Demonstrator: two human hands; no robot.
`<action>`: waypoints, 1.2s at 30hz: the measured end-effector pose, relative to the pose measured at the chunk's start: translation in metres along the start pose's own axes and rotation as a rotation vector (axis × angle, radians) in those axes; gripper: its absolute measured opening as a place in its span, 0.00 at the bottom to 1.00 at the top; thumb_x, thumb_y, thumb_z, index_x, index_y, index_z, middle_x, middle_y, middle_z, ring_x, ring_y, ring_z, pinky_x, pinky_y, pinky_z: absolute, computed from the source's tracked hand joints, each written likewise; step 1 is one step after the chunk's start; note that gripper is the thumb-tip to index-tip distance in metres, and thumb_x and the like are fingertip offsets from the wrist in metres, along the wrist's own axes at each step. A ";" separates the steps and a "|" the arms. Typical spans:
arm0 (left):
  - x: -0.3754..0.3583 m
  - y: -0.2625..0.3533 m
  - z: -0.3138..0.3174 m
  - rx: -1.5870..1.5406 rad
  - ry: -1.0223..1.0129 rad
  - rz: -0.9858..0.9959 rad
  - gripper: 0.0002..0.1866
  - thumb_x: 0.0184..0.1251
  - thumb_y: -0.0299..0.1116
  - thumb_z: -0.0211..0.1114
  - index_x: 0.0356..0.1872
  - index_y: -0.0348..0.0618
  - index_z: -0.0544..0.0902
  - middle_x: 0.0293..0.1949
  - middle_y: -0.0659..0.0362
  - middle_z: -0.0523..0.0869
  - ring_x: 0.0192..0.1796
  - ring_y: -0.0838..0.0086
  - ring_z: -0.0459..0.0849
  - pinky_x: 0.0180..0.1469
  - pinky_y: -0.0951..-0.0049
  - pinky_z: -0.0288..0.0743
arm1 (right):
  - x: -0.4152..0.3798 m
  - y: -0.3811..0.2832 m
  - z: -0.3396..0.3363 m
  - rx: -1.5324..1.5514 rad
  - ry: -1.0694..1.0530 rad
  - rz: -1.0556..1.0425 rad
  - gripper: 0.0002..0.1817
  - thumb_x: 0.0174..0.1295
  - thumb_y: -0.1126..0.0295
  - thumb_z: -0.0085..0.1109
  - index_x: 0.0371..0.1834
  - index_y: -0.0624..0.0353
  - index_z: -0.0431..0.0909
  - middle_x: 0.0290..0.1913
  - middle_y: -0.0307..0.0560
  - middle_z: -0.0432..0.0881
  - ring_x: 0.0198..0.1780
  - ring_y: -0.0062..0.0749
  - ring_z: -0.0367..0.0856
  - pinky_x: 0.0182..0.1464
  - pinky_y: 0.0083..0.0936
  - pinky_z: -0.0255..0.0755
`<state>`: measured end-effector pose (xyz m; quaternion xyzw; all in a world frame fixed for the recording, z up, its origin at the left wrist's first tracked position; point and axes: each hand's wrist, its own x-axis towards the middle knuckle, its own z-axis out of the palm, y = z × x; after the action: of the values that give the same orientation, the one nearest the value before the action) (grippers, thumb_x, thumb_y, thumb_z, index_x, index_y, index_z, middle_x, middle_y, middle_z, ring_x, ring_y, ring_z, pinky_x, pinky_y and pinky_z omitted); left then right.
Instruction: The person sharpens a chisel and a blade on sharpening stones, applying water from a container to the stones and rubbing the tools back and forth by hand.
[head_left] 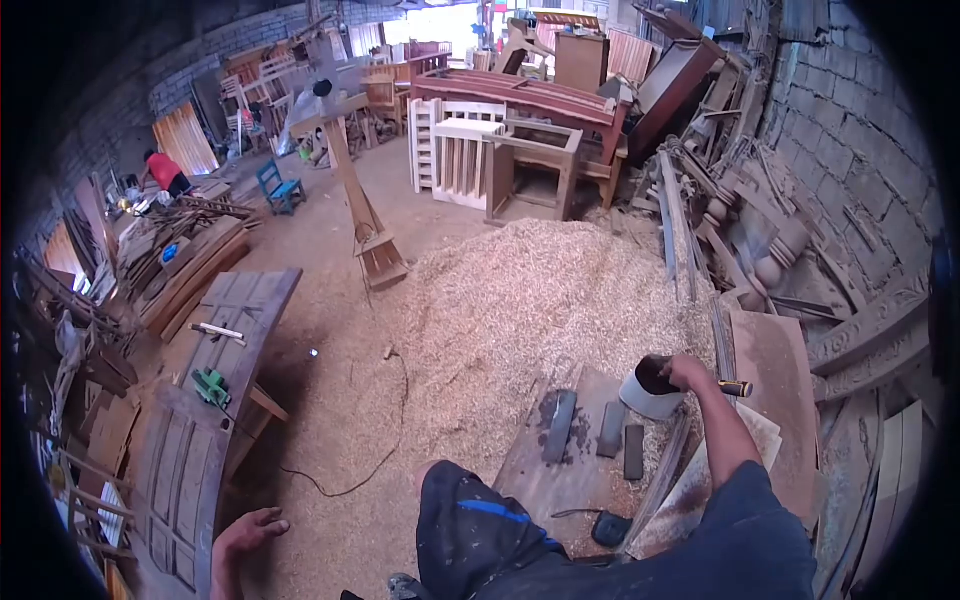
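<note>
My right hand (688, 373) reaches over the rim of a round whitish tub (650, 398), its fingers curled and partly hidden inside. A yellow-and-black handle (737, 388) sticks out beside that wrist; whether the hand grips its other end is hidden. Left of the tub, three dark rectangular blocks, like sharpening stones, lie on a wooden board (520, 460): one on a wet patch (561, 426), a grey one (611, 430) and a darker one (634, 452). Nearer me rests a small black object (610, 528) with a strap. My left hand (255, 530) hangs open beside the panelled door, holding nothing.
A panelled wooden door (180, 470) carries a green power tool (211, 386). A cord (400, 410) crosses the floor. Wood shavings (540, 290) pile up ahead, before furniture frames (540, 165). Scrap wood lines the right wall. A person in red (162, 172) bends at far left.
</note>
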<state>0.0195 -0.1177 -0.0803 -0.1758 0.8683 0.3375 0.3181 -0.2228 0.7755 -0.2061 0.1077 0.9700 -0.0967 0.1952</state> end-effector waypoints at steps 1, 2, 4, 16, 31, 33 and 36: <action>-0.001 0.003 -0.001 -0.006 -0.003 0.000 0.43 0.69 0.54 0.70 0.74 0.30 0.69 0.73 0.44 0.74 0.76 0.58 0.72 0.77 0.64 0.63 | -0.002 -0.008 -0.003 -0.006 -0.057 0.045 0.28 0.53 0.78 0.57 0.58 0.45 0.87 0.45 0.48 0.92 0.37 0.41 0.91 0.36 0.32 0.84; -0.003 0.007 -0.001 -0.005 0.000 -0.003 0.43 0.69 0.54 0.70 0.74 0.30 0.69 0.73 0.44 0.74 0.76 0.58 0.72 0.77 0.64 0.63 | -0.004 -0.016 -0.005 -0.011 -0.117 0.090 0.28 0.53 0.78 0.57 0.59 0.44 0.87 0.44 0.47 0.92 0.35 0.39 0.91 0.33 0.31 0.84; -0.007 0.013 -0.001 -0.005 0.009 -0.007 0.44 0.69 0.56 0.69 0.74 0.31 0.69 0.73 0.44 0.74 0.76 0.58 0.72 0.77 0.65 0.63 | 0.013 -0.021 0.005 -0.075 -0.206 0.110 0.23 0.55 0.73 0.60 0.56 0.45 0.88 0.47 0.48 0.91 0.44 0.39 0.90 0.42 0.33 0.84; -0.012 0.007 -0.002 0.046 0.002 -0.037 0.44 0.69 0.56 0.69 0.75 0.33 0.69 0.73 0.46 0.74 0.76 0.59 0.72 0.77 0.64 0.62 | 0.039 -0.004 0.115 -0.358 -0.330 -0.056 0.21 0.54 0.67 0.59 0.51 0.59 0.89 0.55 0.56 0.88 0.57 0.49 0.87 0.57 0.38 0.81; -0.012 -0.006 -0.004 0.053 0.020 -0.041 0.44 0.69 0.56 0.69 0.76 0.35 0.68 0.74 0.47 0.74 0.75 0.59 0.72 0.77 0.64 0.63 | -0.005 -0.029 0.104 -0.353 -0.186 -0.018 0.19 0.59 0.67 0.57 0.51 0.59 0.89 0.57 0.56 0.87 0.59 0.50 0.86 0.59 0.42 0.81; -0.016 0.000 -0.004 0.042 0.025 -0.050 0.44 0.68 0.56 0.70 0.76 0.35 0.68 0.74 0.47 0.74 0.75 0.59 0.73 0.77 0.64 0.63 | -0.009 -0.030 0.102 -0.343 -0.176 -0.052 0.19 0.60 0.68 0.56 0.51 0.59 0.89 0.57 0.56 0.87 0.60 0.50 0.86 0.59 0.41 0.81; -0.019 -0.003 -0.002 0.025 0.031 -0.061 0.44 0.68 0.56 0.70 0.76 0.35 0.68 0.73 0.47 0.75 0.75 0.59 0.73 0.77 0.64 0.63 | -0.017 -0.031 0.095 -0.365 -0.178 -0.061 0.18 0.62 0.67 0.55 0.52 0.58 0.89 0.57 0.57 0.87 0.60 0.50 0.86 0.59 0.41 0.82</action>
<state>0.0338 -0.1198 -0.0678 -0.2036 0.8715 0.3140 0.3168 -0.1811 0.7210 -0.2806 0.0319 0.9531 0.0656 0.2936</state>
